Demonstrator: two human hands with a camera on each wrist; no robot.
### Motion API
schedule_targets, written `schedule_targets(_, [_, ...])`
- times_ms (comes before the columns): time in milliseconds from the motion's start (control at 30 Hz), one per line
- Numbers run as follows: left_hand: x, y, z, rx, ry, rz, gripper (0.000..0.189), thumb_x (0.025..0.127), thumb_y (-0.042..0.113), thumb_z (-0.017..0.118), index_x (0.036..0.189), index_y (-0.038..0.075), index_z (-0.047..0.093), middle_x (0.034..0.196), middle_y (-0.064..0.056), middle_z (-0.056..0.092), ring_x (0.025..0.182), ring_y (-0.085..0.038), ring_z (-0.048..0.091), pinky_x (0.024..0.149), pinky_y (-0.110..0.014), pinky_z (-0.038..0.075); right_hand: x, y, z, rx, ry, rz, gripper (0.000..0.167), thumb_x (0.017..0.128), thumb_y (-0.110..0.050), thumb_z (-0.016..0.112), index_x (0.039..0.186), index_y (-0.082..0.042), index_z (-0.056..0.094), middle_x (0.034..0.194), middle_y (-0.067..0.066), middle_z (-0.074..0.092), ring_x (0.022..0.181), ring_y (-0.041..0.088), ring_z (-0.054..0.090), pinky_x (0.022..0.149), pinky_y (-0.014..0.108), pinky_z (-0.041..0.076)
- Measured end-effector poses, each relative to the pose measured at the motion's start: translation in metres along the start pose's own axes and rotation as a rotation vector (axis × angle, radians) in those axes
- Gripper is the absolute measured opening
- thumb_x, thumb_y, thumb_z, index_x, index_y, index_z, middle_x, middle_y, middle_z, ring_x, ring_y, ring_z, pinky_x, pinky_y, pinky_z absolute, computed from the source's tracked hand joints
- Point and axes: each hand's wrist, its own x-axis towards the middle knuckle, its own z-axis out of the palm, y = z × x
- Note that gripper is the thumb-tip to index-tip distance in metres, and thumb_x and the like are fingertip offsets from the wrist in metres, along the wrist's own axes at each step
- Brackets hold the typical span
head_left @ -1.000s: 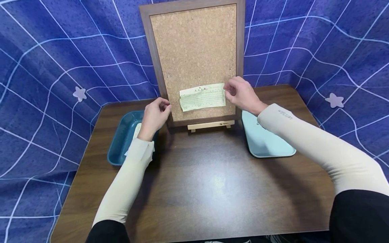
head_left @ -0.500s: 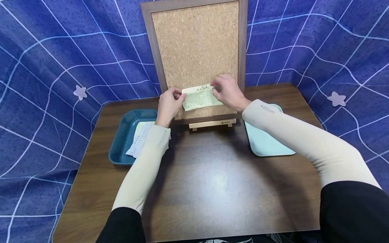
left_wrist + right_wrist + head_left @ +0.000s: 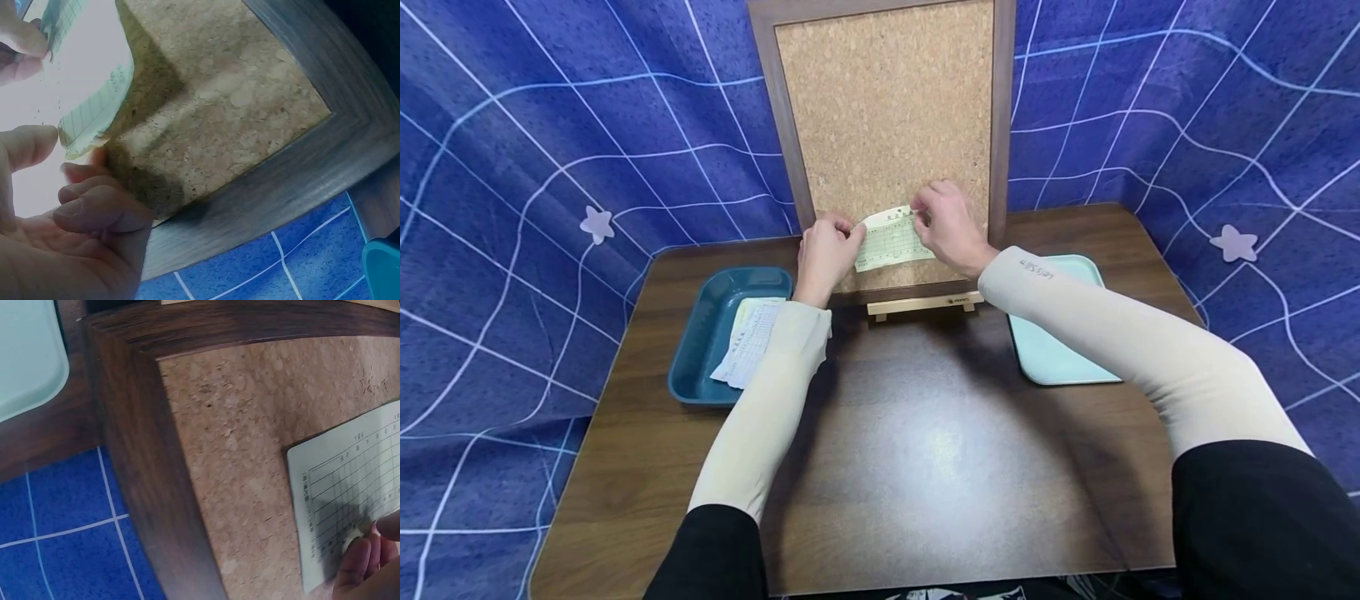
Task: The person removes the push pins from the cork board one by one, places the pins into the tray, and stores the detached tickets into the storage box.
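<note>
A pale green printed slip (image 3: pixel 887 240) lies against the lower part of the cork board (image 3: pixel 887 117). My left hand (image 3: pixel 825 258) pinches its left edge between thumb and finger; in the left wrist view the paper (image 3: pixel 103 100) bows away from the cork there. My right hand (image 3: pixel 951 225) is at the slip's upper right part. In the right wrist view, the fingertips (image 3: pixel 354 559) pinch a small pale knob (image 3: pixel 354 536), like a push pin's head, against the paper. The fingers partly hide it.
The framed board stands on a small wooden easel (image 3: pixel 925 307). At left, a dark teal tray (image 3: pixel 688 358) holds papers (image 3: pixel 748 337). A light blue tray (image 3: pixel 1060 358) lies at right, partly under my right forearm. Blue curtains (image 3: pixel 512 208) surround the brown table (image 3: pixel 925 467).
My left hand has moved right from beside the board's frame and taken the slip's left edge. My right hand has moved left from the slip's right edge onto its upper part.
</note>
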Motion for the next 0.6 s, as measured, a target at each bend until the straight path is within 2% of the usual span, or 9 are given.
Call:
schedule_targets(133, [-0.0003, 0.0003, 0.0026, 0.028, 0.008, 0.000, 0.037, 0.090, 0.043, 0.052, 0.068, 0.014, 0.056, 0.078, -0.002, 0.058, 0.074, -0.025, 0.055, 0.064, -0.038, 0.040, 0.0018, -0.0026, 0.0023, -0.020, 0.014, 0.012, 0.008, 0.081, 0.002, 0.061, 0.088, -0.002, 0.064, 0.089, 0.008, 0.059, 0.089, 0.024, 0.052, 0.083, 0.035, 0.040])
schedule_targets(400, [0.0019, -0.0012, 0.0042, -0.045, 0.084, 0.082, 0.019, 0.092, 0.030, 0.055, 0.090, 0.012, 0.062, 0.075, -0.001, 0.058, 0.074, -0.021, 0.054, 0.064, -0.036, 0.039, 0.0068, -0.0094, 0.0010, -0.053, -0.024, 0.049, 0.004, 0.082, -0.001, 0.060, 0.083, -0.002, 0.063, 0.085, 0.006, 0.058, 0.088, 0.023, 0.050, 0.082, 0.037, 0.039])
schedule_targets(600, [0.0012, -0.0013, 0.0047, -0.063, 0.107, 0.107, 0.016, 0.091, 0.029, 0.060, 0.087, 0.014, 0.062, 0.079, 0.001, 0.056, 0.076, -0.018, 0.052, 0.067, -0.034, 0.039, 0.0074, -0.0103, 0.0007, -0.068, -0.038, 0.079, 0.004, 0.081, -0.002, 0.061, 0.080, -0.006, 0.061, 0.083, 0.005, 0.056, 0.087, 0.023, 0.050, 0.080, 0.036, 0.040])
